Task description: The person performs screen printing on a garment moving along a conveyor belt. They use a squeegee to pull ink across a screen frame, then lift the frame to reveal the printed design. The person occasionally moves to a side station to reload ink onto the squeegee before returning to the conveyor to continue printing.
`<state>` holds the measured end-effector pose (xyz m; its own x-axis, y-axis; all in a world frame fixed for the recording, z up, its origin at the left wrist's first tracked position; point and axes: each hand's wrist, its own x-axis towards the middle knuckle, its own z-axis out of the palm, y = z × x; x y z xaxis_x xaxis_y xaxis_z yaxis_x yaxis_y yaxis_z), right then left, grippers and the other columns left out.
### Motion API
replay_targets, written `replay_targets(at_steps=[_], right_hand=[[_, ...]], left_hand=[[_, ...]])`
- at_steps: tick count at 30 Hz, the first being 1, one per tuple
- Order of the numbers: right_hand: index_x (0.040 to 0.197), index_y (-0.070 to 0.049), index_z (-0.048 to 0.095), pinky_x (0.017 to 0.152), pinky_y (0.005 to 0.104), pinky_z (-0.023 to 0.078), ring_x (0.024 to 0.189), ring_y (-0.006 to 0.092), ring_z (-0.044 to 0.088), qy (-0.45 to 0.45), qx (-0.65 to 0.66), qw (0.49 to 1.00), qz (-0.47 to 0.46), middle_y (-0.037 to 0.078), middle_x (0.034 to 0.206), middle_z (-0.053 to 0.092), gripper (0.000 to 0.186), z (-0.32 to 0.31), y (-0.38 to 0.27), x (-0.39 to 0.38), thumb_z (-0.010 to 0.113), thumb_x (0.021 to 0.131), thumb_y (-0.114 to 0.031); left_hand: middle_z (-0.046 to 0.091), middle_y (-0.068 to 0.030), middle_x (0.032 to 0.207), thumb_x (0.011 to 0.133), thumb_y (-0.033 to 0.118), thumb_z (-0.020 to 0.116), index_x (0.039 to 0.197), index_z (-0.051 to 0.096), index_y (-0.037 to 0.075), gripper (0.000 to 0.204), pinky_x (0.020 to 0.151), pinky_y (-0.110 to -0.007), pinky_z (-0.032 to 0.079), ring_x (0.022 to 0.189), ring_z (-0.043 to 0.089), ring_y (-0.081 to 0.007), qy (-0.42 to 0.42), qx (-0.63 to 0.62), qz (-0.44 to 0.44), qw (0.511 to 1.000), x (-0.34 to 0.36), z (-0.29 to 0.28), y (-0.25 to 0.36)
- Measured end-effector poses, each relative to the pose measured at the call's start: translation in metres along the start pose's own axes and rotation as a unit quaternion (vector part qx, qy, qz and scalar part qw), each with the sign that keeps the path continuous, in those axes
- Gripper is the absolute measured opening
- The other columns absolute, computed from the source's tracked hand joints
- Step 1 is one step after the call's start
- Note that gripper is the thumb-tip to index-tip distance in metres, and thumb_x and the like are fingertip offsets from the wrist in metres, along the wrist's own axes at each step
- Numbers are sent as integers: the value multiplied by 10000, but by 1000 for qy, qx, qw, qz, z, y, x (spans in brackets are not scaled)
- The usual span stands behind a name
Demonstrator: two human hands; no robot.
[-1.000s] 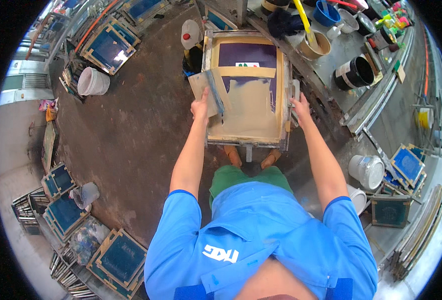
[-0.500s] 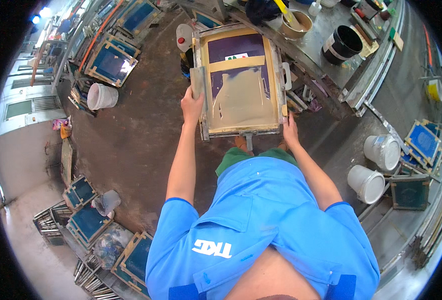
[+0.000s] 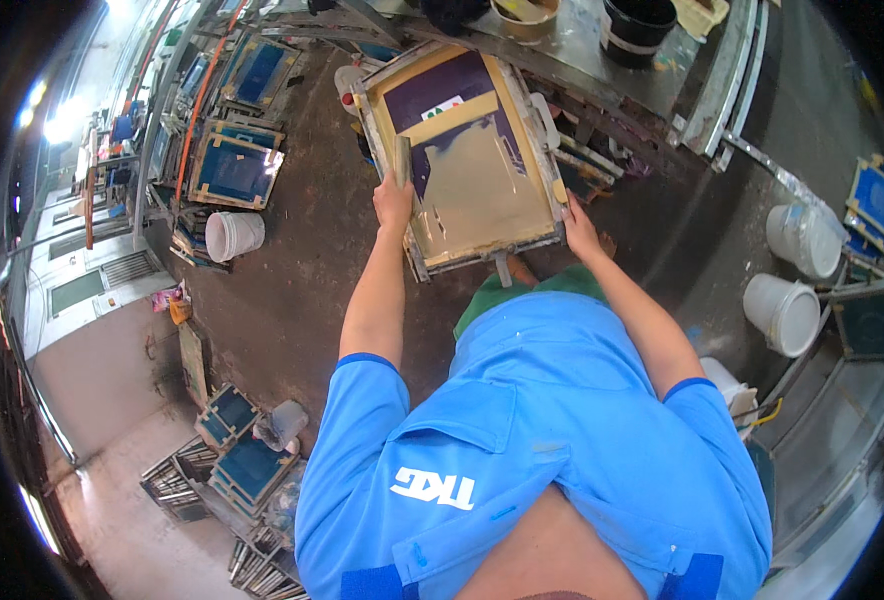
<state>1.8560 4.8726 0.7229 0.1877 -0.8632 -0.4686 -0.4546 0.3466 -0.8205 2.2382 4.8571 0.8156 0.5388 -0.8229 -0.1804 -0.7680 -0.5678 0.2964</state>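
Note:
A screen printing frame (image 3: 534,128) hangs in front of me, its top leaning left. Its mesh is dark purple, with a spread of beige ink (image 3: 482,185) over the lower part and a tan tape strip across it. My left hand (image 3: 394,205) is closed at the frame's left side, around a narrow flat bar like a squeegee (image 3: 403,160) that points up over the mesh edge. The fingers under the frame are hidden. My right hand (image 3: 580,228) grips the lower right edge of the frame, its thumb on top.
Beyond the frame stands a metal bench (image 3: 584,45) with a black bucket (image 3: 637,35) and an ink pot (image 3: 525,18). White buckets (image 3: 782,315) stand at right, another white bucket (image 3: 234,236) at left. Blue-meshed frames (image 3: 232,172) lean along the left side and in stacks (image 3: 252,468) at lower left.
The frame has tilted, its top swinging left. The squeegee has shifted from along the frame's left rim to over the mesh. My view has turned, so the bench and buckets appear displaced.

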Motion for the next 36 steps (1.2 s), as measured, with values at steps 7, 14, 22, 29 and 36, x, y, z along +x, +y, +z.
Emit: replay_targets(at_steps=[7,14,22,29,36], right_hand=[[1534,-228,311,1068,423,385,1300,383,485,-10,3,1000,21,186,1445,485,508,10,0,6,411,1039,-286],[1550,-266,262,1077,446,377,1307,388,476,-54,-28,997,56,166,1471,465,528,-5,-1,16,391,1040,-317],[1537,-260,304,1052,430,397,1294,385,490,-64,-39,997,36,162,1449,493,533,-24,8,24,428,1025,-342],[1523,-284,335,1037,428,409,1262,389,521,-67,-48,995,57,164,1410,533,529,-21,11,22,456,1016,-372],[1513,-284,359,1061,414,393,1293,370,503,-93,-79,991,54,147,1432,518,516,-34,7,27,461,1013,-364]], left_hand=[[678,-278,970,828,285,687,1066,631,22,359,824,-518,507,954,646,-460,2,-15,-80,997,-85,7,-1],[683,-232,907,787,196,697,1008,652,-20,312,739,-408,506,844,672,-375,-13,-345,-89,934,-88,21,49],[694,-172,948,741,182,730,1193,691,195,453,802,-432,519,901,666,-337,-64,-94,0,994,-101,14,20],[709,-104,1072,689,163,772,1216,683,207,537,892,-410,509,1001,659,-305,-34,-76,109,991,-139,53,42],[689,-61,1174,691,102,744,1224,679,212,548,896,-413,509,1047,643,-289,-138,-42,238,961,-111,51,95]])
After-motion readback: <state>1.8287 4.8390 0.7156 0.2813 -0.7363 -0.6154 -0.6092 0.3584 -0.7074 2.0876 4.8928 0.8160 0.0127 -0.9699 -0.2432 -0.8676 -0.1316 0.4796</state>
